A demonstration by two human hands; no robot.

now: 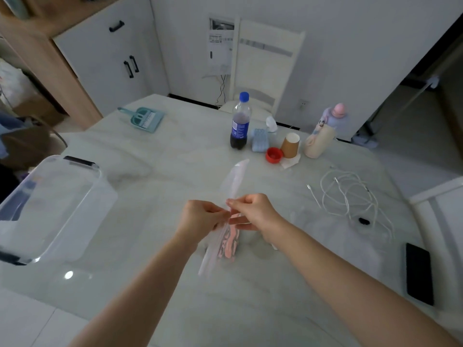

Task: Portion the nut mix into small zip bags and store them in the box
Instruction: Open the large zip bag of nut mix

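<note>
1. The small clear plastic zip bag point(231, 186), held up over the middle of the pale marble-look table point(155, 151), looks light, limp and slippery; best pinched at its mouth.
2. Left hand point(203, 216) and right hand point(253, 211) both pinch its edge with curled fingers.
3. A pink-printed packet point(229, 244) hangs just below them.
4. The clear plastic storage box point(50, 204) sits at left.

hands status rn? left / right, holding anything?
Left hand: fingers pinching the clear zip bag at its edge.
Right hand: also pinching the same bag, opposite the left.
</note>
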